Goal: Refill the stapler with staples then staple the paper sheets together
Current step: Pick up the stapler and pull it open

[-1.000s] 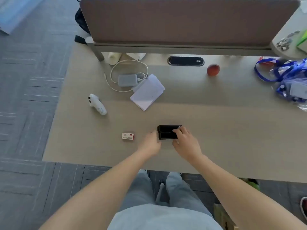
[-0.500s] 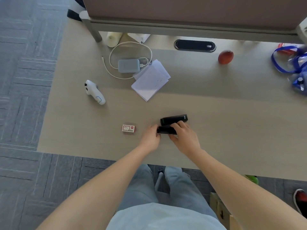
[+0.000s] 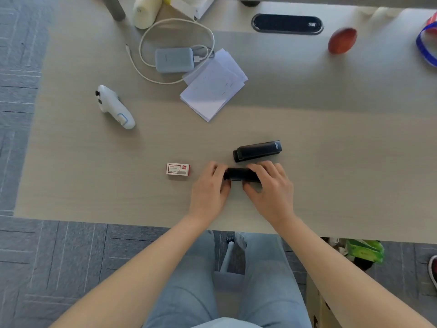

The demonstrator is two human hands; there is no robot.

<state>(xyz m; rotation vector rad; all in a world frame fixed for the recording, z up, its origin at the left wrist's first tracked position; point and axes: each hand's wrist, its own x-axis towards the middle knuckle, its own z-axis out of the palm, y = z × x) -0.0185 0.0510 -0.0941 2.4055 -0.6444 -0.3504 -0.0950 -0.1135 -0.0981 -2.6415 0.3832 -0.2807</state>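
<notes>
Beside the red-labelled staple box (image 3: 177,168), unreadable, both hands' fingers (image 3: 256,167) clamp a black stapler (image 3: 241,174).

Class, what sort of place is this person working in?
Probably an office workstation: a long desk with a cable port, a stapler and loose paper sheets, and grey carpet tiles below.

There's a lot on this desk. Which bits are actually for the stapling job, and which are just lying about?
For the job:
black stapler, held by left hand and right hand
second black stapler
staple box
paper sheets

Lying about:
white controller
grey power bank with white cable
red fruit
</notes>
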